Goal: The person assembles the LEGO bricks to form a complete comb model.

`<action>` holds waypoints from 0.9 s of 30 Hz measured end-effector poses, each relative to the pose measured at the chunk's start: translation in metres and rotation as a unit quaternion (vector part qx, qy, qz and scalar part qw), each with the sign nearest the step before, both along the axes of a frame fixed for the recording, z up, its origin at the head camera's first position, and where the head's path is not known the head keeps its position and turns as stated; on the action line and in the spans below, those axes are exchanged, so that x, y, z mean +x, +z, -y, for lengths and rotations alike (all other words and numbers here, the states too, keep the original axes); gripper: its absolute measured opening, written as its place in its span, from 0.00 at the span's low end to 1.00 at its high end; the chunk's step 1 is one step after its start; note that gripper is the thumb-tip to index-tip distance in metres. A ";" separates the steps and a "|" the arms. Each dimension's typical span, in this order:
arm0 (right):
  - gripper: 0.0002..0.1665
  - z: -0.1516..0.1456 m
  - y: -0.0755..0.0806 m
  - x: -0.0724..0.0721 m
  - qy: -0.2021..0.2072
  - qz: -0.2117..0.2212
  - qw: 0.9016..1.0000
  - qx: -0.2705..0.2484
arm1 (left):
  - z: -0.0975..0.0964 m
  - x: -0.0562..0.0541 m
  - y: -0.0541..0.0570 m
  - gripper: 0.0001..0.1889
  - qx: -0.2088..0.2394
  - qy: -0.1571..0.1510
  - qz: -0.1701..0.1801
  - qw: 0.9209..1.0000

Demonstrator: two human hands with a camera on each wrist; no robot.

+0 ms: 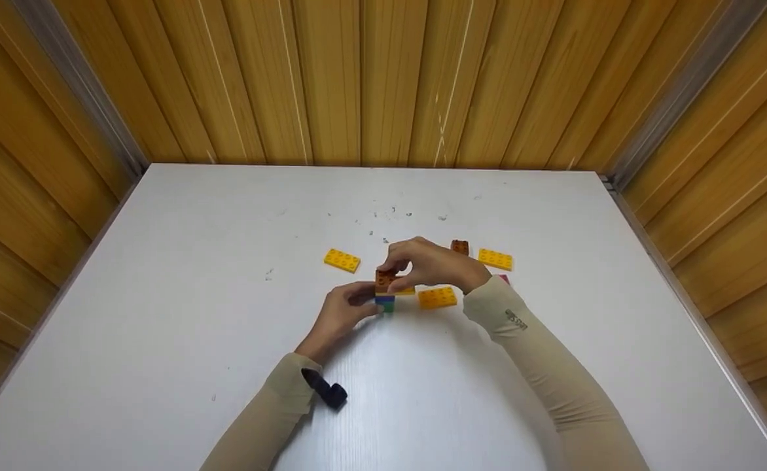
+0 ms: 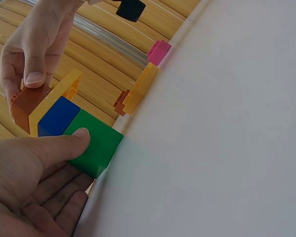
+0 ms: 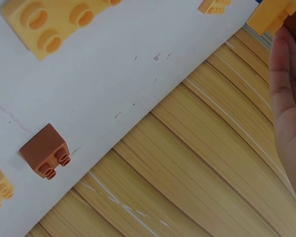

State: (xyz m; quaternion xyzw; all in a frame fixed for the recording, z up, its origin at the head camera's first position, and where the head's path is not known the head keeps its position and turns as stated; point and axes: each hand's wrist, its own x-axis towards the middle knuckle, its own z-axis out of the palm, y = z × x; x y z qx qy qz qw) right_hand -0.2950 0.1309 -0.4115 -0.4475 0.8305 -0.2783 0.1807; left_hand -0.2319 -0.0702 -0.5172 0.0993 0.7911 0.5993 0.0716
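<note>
A stack of toy bricks [image 1: 385, 302] stood upright near the middle of a white table [image 1: 194, 294]: a green brick [image 2: 101, 143] lowest, then a blue brick [image 2: 59, 117], a yellow plate [image 2: 46, 105] and a brown brick [image 1: 383, 281] on top. A person's left hand [image 1: 343, 311], partly closed, gripped the base, thumb against the green brick; the right hand [image 1: 426, 261] pinched the top brick between curled fingers and thumb. Around them lay three loose yellow plates [image 1: 437, 298], a second brown brick [image 1: 460, 247] and a pink brick [image 2: 159, 53]. Dark scuffs [image 1: 410, 214] marked the table beyond the stack; wood-grain panels [image 1: 383, 85] walled three sides, with grey metal strips [image 1: 82, 85] at the corners.
</note>
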 end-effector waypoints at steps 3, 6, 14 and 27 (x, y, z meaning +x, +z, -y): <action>0.22 0.001 0.001 0.000 -0.004 0.003 1.000 0.005 | 0.000 0.000 0.001 0.23 0.001 0.002 -0.001 1.000; 0.23 0.001 0.002 -0.001 -0.007 0.015 1.000 0.005 | 0.000 0.001 0.002 0.22 0.004 0.004 -0.001 1.000; 0.22 0.001 0.003 -0.001 -0.002 0.022 1.000 0.011 | -0.001 0.001 0.000 0.22 0.006 0.003 -0.011 1.000; 0.22 -0.003 0.003 -0.001 0.004 0.013 1.000 0.016 | -0.001 0.001 0.000 0.22 0.006 -0.002 -0.012 1.000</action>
